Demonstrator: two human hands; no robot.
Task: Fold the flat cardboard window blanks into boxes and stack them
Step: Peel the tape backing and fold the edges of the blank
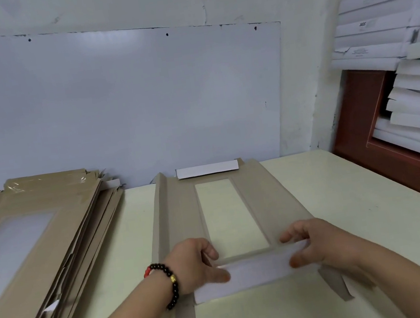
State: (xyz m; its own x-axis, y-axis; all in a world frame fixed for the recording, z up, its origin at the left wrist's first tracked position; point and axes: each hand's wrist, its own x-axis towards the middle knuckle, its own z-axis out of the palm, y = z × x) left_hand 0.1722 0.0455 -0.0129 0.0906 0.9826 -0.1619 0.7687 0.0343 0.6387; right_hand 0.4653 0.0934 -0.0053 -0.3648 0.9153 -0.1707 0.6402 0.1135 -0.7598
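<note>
Window blank [179,217]: lower centre of frame, flat on table [331,195], long axis running away from person. Left hand [195,266] and right hand [317,245] pinch near end flap [258,268], equally near.

Right of the cardboard blank [179,217] we see open table [344,193]; left of it, a narrow bare strip, then 1 stack of flat blanks [36,225] blocks passage.

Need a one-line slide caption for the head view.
Both hands, left hand and right hand, fold the near white flap of a brown cardboard window blank.
</note>
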